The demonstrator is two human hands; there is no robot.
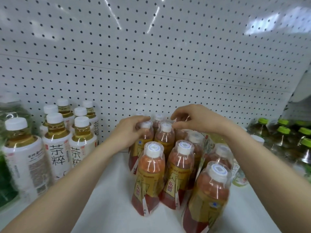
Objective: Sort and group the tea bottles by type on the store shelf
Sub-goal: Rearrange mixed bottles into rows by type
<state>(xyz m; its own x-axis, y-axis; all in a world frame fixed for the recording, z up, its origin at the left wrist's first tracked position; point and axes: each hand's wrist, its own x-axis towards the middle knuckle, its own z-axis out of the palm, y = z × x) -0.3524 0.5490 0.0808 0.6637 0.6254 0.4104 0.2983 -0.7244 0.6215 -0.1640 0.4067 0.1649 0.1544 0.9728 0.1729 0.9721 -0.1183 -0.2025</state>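
Note:
Several red-brown tea bottles with gold and red labels and white caps (pixel 150 175) stand grouped in the middle of the white shelf (pixel 107 199). My left hand (pixel 130 132) grips the neck of a rear-left bottle of that group (pixel 145 130). My right hand (pixel 196 120) hovers over the rear-right bottles, fingers curled near a cap; whether it holds one is unclear. To the left, several pale yellow tea bottles with white labels (pixel 56 145) form their own group. At the right stand green-capped dark tea bottles (pixel 284 140).
A white pegboard wall (pixel 151 64) closes the back of the shelf. A light-labelled bottle (pixel 239 175) sits just right of the red group. Green and clear bottles (pixel 6 174) crowd the far left edge. Bare shelf lies between the white-label and red groups.

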